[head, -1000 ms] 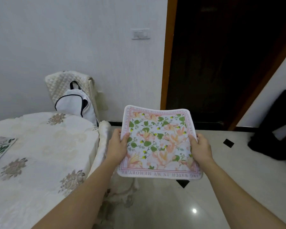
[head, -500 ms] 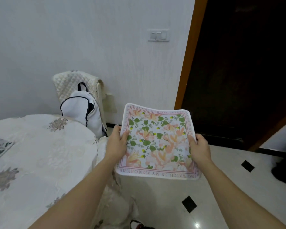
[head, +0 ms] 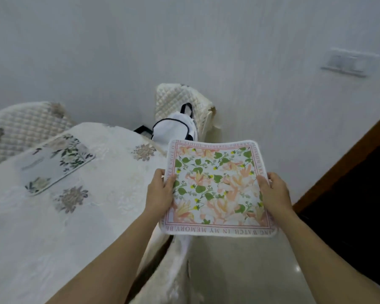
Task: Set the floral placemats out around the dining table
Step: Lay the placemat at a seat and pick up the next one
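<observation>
Two bare forearms reach forward from the near edge, one from the lower left and one from the lower right, angling slightly toward each other. The left hand point(head: 160, 193) grips the left edge of a floral placemat point(head: 215, 189), thumb on top, fingers tucked under. The right hand point(head: 275, 194) grips the right edge likewise. Both hands sit level, well apart, wrists straight.

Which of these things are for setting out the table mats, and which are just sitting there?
For the job: pink floral placemat, held by the left hand and right hand; grey floral placemat lying on the dining table.

Just lying about: white backpack against a quilted chair; second quilted chair; light switch.
</observation>
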A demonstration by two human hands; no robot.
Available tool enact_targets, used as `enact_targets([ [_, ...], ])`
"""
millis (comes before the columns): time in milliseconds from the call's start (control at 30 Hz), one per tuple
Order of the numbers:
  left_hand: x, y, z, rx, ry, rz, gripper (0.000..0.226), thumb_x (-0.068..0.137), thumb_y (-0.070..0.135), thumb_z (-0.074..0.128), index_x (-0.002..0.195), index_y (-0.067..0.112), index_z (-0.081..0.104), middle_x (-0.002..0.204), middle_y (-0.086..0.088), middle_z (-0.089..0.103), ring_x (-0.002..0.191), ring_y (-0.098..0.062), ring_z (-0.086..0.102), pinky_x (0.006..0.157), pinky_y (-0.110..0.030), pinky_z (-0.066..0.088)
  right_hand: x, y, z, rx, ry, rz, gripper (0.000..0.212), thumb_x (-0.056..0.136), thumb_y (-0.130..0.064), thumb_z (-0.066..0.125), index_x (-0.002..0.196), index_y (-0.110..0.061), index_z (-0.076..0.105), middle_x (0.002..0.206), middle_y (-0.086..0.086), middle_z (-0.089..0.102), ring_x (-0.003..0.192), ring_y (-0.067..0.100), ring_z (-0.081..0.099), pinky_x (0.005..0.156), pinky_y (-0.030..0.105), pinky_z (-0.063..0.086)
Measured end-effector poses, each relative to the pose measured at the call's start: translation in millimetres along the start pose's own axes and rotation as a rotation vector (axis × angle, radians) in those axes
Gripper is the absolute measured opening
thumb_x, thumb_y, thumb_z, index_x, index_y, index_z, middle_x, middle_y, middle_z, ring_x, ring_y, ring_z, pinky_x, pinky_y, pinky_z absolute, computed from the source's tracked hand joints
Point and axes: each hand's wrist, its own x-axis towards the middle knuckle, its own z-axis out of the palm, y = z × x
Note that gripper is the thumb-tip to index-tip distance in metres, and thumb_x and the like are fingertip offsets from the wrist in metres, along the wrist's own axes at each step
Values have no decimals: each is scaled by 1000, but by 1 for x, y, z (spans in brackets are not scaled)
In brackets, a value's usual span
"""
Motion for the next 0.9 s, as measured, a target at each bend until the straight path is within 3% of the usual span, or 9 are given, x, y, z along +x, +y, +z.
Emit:
enact_targets([
  [167, 6, -26, -52, -25, 241, -106, 19, 100, 39, 53, 97, 20, 49, 89, -3, 71, 71, -15, 72, 67, -48, 60, 34, -39, 74, -28, -219, -130, 20, 99, -34, 48, 103, -18, 60, 87, 2, 70, 74, 19, 69, 60, 32, 53],
  [333, -15, -52, -102, -14, 447, -219, 18, 99, 40, 53, 99, 22, 51, 92, 0, 72, 74, -17, 72, 68, -49, 60, 40, -69, 150, -6, -470, -229, 13, 98, -35, 50, 93, -26, 57, 87, 0, 69, 75, 18, 69, 62, 41, 57],
  [433, -35, -63, -123, -29, 568, -279, 17, 99, 42, 53, 100, 25, 49, 97, 1, 72, 78, -17, 73, 70, -49, 60, 34, -88, 189, -4, -615, -309, 12, 100, -26, 50, 102, -17, 58, 88, -5, 66, 77, 12, 64, 57, 29, 47],
  [533, -53, -75, -138, -56, 670, -334, 13, 100, 38, 53, 95, 27, 48, 95, -2, 72, 77, -16, 73, 70, -49, 60, 24, -99, 222, -40, -739, -381, 12, 99, -27, 51, 104, -16, 56, 88, -3, 65, 78, 17, 63, 58, 30, 45],
  [633, -68, -89, -145, -64, 743, -391, 13, 101, 37, 52, 95, 26, 48, 91, -2, 72, 74, -16, 73, 67, -48, 61, 17, -101, 252, -86, -815, -427, 14, 99, -29, 51, 102, -16, 55, 83, 1, 65, 73, 20, 62, 54, 29, 43],
  [767, -77, -113, -150, -60, 808, -457, 15, 101, 37, 52, 96, 23, 48, 88, -2, 71, 69, -14, 72, 58, -41, 60, 7, -95, 286, -142, -893, -462, 13, 100, -29, 49, 102, -17, 54, 81, -6, 61, 69, 7, 58, 49, 19, 36],
  [900, -73, -139, -156, -95, 841, -507, 15, 100, 33, 55, 97, 19, 52, 91, 0, 68, 78, -13, 70, 63, -33, 58, 2, -84, 316, -189, -945, -435, 15, 101, -30, 48, 105, -17, 55, 88, -2, 62, 73, 6, 58, 51, 20, 38],
])
